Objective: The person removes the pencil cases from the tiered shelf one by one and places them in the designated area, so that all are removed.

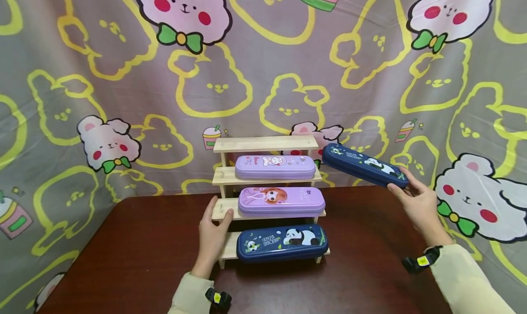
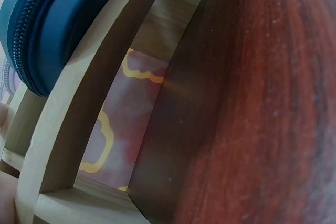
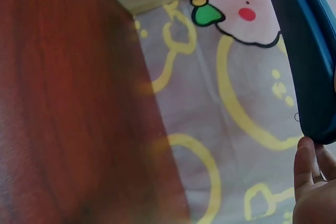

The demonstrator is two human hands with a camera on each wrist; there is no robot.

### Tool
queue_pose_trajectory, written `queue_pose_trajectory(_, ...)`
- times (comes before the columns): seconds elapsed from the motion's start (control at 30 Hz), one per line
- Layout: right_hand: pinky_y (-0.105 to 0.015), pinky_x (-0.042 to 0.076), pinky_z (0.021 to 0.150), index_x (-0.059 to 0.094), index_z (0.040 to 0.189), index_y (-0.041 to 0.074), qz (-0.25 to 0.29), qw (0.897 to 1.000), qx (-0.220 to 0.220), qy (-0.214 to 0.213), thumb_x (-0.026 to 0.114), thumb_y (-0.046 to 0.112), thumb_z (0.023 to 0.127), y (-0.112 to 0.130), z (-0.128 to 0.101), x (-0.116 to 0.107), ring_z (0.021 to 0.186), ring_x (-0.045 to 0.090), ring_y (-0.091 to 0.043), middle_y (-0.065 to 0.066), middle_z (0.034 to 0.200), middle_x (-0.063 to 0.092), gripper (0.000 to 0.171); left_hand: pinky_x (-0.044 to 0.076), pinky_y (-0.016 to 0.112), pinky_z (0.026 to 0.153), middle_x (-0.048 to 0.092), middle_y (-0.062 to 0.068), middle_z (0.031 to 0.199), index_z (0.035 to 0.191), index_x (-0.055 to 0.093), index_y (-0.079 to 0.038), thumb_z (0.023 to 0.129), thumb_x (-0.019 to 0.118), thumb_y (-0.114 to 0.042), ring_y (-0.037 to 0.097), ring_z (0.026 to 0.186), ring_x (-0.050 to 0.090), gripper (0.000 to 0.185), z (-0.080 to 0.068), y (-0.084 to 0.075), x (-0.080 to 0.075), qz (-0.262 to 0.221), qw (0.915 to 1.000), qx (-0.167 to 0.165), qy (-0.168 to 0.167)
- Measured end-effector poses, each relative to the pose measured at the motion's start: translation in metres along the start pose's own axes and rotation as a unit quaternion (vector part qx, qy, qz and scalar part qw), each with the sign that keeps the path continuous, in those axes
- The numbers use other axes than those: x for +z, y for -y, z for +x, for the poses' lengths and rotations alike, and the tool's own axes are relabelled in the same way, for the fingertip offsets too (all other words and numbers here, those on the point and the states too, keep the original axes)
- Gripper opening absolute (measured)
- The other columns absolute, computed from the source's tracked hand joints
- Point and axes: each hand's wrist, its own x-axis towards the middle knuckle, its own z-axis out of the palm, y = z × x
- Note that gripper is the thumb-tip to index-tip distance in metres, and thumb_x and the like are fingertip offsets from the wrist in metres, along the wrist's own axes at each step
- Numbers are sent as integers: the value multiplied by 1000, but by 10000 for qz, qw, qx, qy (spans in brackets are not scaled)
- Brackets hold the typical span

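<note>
My right hand grips the right end of a navy panda pencil case, lifted beside the upper steps of a wooden tiered rack. It tilts, its left end higher. In the right wrist view, fingertips meet the end of that zipped case. My left hand holds the rack's left end at the second step from the bottom, thumb toward the front. A similar navy panda case lies on the lowest step. Above it are a purple case with a girl picture and a lilac case.
The rack stands on a dark reddish-brown wooden table. Behind it hangs a patterned cloth with yellow outlines and rabbit faces, meeting the table's back edge. The rack's top step bears no case.
</note>
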Motion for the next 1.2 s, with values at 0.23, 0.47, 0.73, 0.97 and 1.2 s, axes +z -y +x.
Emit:
queue_pose_trajectory(0.23, -5, 44, 79, 42, 151, 19, -330, 9992, 190, 74, 70, 29, 93, -24, -9, -4, 112, 58, -8, -32, 142, 45, 65, 25, 45, 115, 44, 8, 150, 150, 41, -10, 93, 71, -29, 23, 140, 35, 68, 0, -2, -1, 24, 10000, -24, 76)
queue_pose_trajectory(0.47, -5, 44, 72, 38, 152, 15, -861, 9941, 583, 305, 69, 43, 91, -45, -12, -6, 122, 51, -45, -29, 143, 44, 74, 24, 45, 116, 42, 6, 152, 151, 40, -11, 93, 70, -32, 23, 141, 33, 69, 0, -3, -2, 42, 9999, -80, 144)
queue_pose_trajectory(0.73, -3, 43, 70, 40, 150, 8, -965, 9927, 618, 369, 70, 43, 90, -69, -17, -8, 121, 49, -50, -32, 140, 46, 76, 25, 46, 115, 42, 8, 152, 151, 40, -10, 93, 70, -30, 25, 141, 33, 68, 0, -3, -2, 65, 9999, -81, 121)
queue_pose_trajectory(0.97, -4, 44, 69, 38, 150, 3, -901, 9921, 660, 568, 69, 44, 91, -79, -20, -2, 120, 49, -51, -36, 140, 44, 78, 25, 46, 115, 43, 8, 151, 151, 41, -10, 93, 71, -29, 25, 140, 34, 67, -1, -2, -2, 138, 9998, -95, 78)
queue_pose_trajectory(1.2, -1, 41, 66, 42, 148, 1, -987, 9918, 543, 596, 70, 42, 91, -88, -19, 2, 117, 52, -49, -37, 139, 44, 75, 24, 45, 116, 42, 6, 152, 151, 40, -11, 94, 69, -29, 23, 141, 33, 67, -2, -1, -1, 96, 9998, -124, 116)
